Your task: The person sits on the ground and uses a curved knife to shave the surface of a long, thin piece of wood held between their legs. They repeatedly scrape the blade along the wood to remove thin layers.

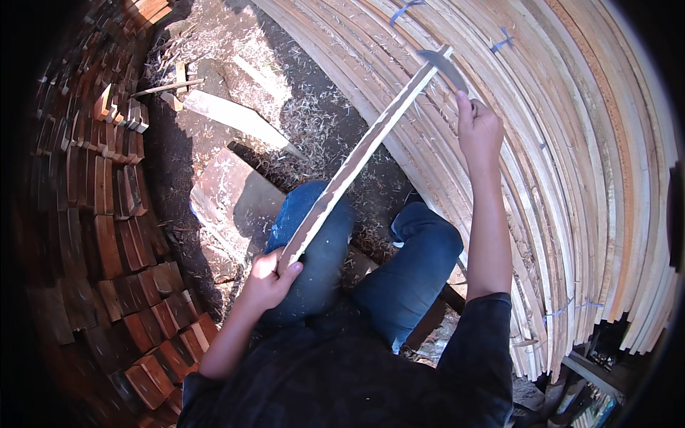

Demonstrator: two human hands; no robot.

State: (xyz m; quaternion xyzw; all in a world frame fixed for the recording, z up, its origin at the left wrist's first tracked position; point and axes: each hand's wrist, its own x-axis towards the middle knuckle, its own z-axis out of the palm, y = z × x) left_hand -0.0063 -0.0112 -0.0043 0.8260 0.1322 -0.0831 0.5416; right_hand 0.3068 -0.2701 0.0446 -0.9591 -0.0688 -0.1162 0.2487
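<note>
Wood strip [357, 158]: long, thin and flat, brown with pale edges. It is held above the lap, slanting from near the knees up toward the plank pile [571, 178]. Its low end is gripped tight by the left hand [270, 279]. A curved blade [444, 65] is clutched in the right hand [478, 132] at the far tip.

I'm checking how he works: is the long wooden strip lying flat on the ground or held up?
Held up, slanted. The left hand grips the strip at its near end above the knees; its far end meets the blade in the right hand.
</note>
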